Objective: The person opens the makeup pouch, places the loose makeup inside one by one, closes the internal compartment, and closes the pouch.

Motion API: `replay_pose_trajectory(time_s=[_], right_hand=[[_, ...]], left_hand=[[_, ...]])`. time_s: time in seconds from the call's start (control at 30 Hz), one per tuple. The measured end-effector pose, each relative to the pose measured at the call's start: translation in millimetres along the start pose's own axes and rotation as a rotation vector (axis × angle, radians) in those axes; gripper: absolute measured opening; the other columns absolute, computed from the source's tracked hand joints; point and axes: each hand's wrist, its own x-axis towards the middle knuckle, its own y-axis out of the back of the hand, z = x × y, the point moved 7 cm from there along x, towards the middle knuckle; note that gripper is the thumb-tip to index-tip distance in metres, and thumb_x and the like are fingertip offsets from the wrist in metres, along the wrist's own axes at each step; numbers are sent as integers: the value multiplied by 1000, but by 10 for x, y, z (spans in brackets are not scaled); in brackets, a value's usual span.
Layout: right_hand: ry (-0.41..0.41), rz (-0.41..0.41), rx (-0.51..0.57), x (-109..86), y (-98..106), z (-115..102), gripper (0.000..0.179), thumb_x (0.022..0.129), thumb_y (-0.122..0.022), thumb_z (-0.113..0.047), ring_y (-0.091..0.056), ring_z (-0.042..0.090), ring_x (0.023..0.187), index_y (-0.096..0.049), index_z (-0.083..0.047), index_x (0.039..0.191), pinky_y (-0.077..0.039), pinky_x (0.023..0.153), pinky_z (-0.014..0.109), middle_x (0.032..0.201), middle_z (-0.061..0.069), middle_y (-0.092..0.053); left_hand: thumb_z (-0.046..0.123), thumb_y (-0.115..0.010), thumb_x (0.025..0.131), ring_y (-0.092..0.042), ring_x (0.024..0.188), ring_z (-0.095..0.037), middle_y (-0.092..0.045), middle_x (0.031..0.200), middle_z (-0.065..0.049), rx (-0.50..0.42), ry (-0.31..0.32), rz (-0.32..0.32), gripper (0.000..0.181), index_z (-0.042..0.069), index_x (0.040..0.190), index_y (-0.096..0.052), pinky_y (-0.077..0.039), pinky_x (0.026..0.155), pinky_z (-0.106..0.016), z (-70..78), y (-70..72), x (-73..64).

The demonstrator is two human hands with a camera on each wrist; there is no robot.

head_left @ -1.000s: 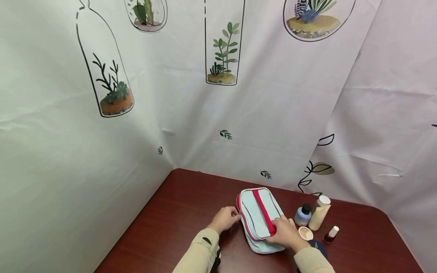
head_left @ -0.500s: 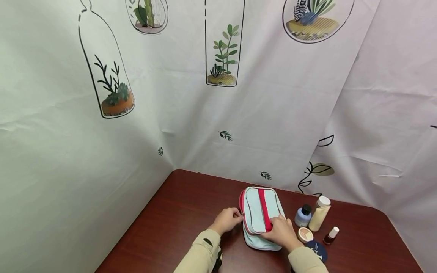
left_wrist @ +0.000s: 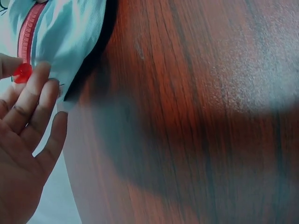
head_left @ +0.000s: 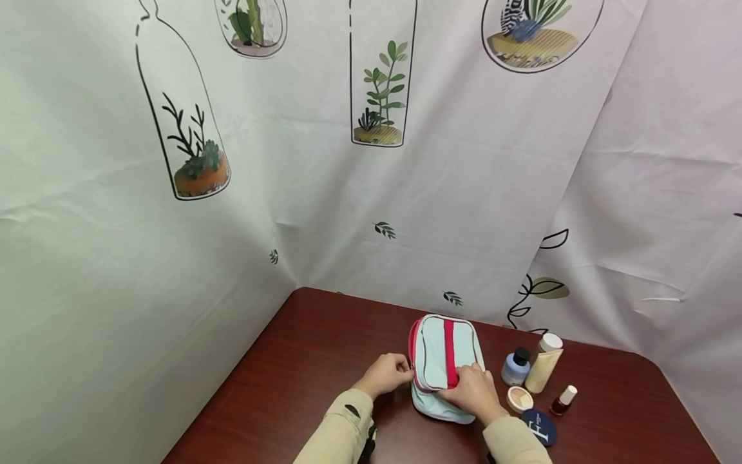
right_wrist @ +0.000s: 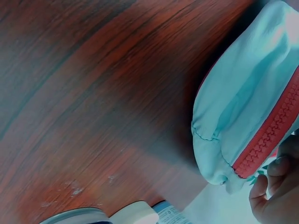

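A pale blue cosmetic bag (head_left: 435, 354) with red zipper trim and a red strap (head_left: 449, 348) lies on the table in the head view. At its left side, my left hand (head_left: 386, 374) pinches a round red zipper pull (left_wrist: 22, 73) between thumb and fingers. The red zipper (right_wrist: 268, 133) has meshed teeth along the side seen in the right wrist view. My right hand (head_left: 476, 392) grips the near right end of the bag by the strap's lower end, fingers on top and thumb at the near edge. Part of that end is hidden under the hand.
Right of the bag stand a blue bottle with a black cap (head_left: 515, 367), a cream tube (head_left: 543, 370) and a white-capped container (head_left: 549, 342). Closer are a round makeup palette (head_left: 519, 399), a dark blue round case (head_left: 539, 427) and a nail polish bottle (head_left: 563, 401). Patterned cloth (head_left: 324, 193) hangs behind.
The bag has turned slightly clockwise, its strap now nearly upright in the head view. My right hand has shifted left with it, uncovering more of the dark blue case. My left hand has moved slightly right.
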Motion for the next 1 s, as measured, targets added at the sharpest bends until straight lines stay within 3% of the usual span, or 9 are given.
replay_pose_trajectory(time_s=[0.27, 0.47, 0.53, 0.63, 0.77, 0.87, 1.0], right_hand=[[-20, 12, 26, 28, -24, -33, 46, 58, -76, -54, -45, 20, 68, -58, -12, 66, -36, 62, 43, 60, -4, -49], [-28, 4, 26, 23, -56, -52, 49, 57, -77, -55, -47, 22, 68, -58, -11, 66, -38, 62, 44, 61, -2, -51], [-24, -10, 36, 20, -76, -55, 52, 57, -77, -56, -48, 23, 69, -60, -8, 70, -39, 64, 45, 65, 0, -52], [5, -47, 70, 2, -82, -43, 65, 54, -78, -60, -47, 24, 74, -63, -4, 83, -40, 66, 45, 74, 3, -54], [81, -112, 138, -27, 5, 67, 68, 46, -83, -58, -44, 23, 80, -58, -11, 88, -37, 65, 41, 82, 1, -48], [166, -178, 167, -50, 105, 196, 63, 43, -88, -46, -43, 25, 87, -56, -17, 89, -33, 67, 40, 91, -1, -46], [282, -236, 108, -91, 176, 343, 54, 50, -88, -24, -47, 31, 102, -63, -17, 98, -35, 74, 47, 109, 4, -52]], left_hand=[[4, -63, 72, -49, 47, -4, -53, 51, 5, -208, 6, -125, 14, 6, 61, -55, -38, 47, -19, -22, -96, -35], [0, -64, 74, -54, 47, -8, -54, 49, 2, -367, 77, -341, 15, 0, 60, -57, -45, 49, -24, -51, -253, -118], [1, -65, 75, -55, 48, -9, -57, 50, 0, -391, 91, -387, 14, -2, 62, -60, -47, 51, -27, -52, -284, -143], [2, -65, 77, -56, 49, -9, -59, 53, -2, -363, 83, -397, 14, -3, 64, -62, -47, 51, -26, -64, -298, -157], [1, -64, 78, -57, 50, -10, -62, 55, -6, -336, 79, -396, 13, -4, 66, -64, -47, 50, -25, -93, -304, -165], [1, -64, 79, -57, 50, -10, -63, 57, -9, -335, 75, -387, 13, -4, 68, -65, -48, 52, -27, -111, -295, -161], [2, -64, 79, -57, 51, -11, -64, 59, -10, -338, 76, -365, 12, -5, 69, -66, -49, 52, -28, -147, -268, -157]])
